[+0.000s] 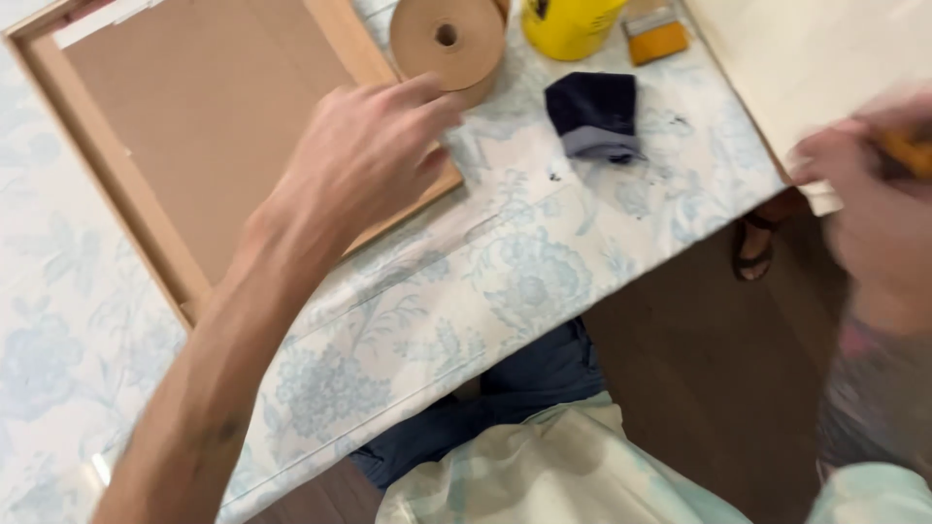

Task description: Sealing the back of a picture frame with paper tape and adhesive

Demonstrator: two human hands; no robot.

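My left hand [364, 155] is out over the table [524, 281], fingers loosely spread and curled a bit, holding nothing. Fingertips sit right next to the tape roll [449, 41], a brown paper roll lying flat at the top edge, partly cut off by the frame; can't tell if they touch it. The palm hovers over the lower right corner of the frame [136, 209], a wooden frame lying face down with a brown board back, at the top left of the table. My right hand [874, 204] is at the far right, blurred, curled closed around something orange [911, 153], only a bit of it shows so I can't tell what it is. That hand is at the edge of a pale board [815, 58] that fills the top right corner. Between the two hands: dark blue cloth [594, 114] folded on the table, a yellow container [568, 24] just above it, a small brush [654, 34] with orange handle beside that. Table has a pale blue floral cover. My knees in blue trousers [524, 388] show below the table edge, brown floor [699, 369] to the right, a sandalled foot [753, 247] near the table edge.
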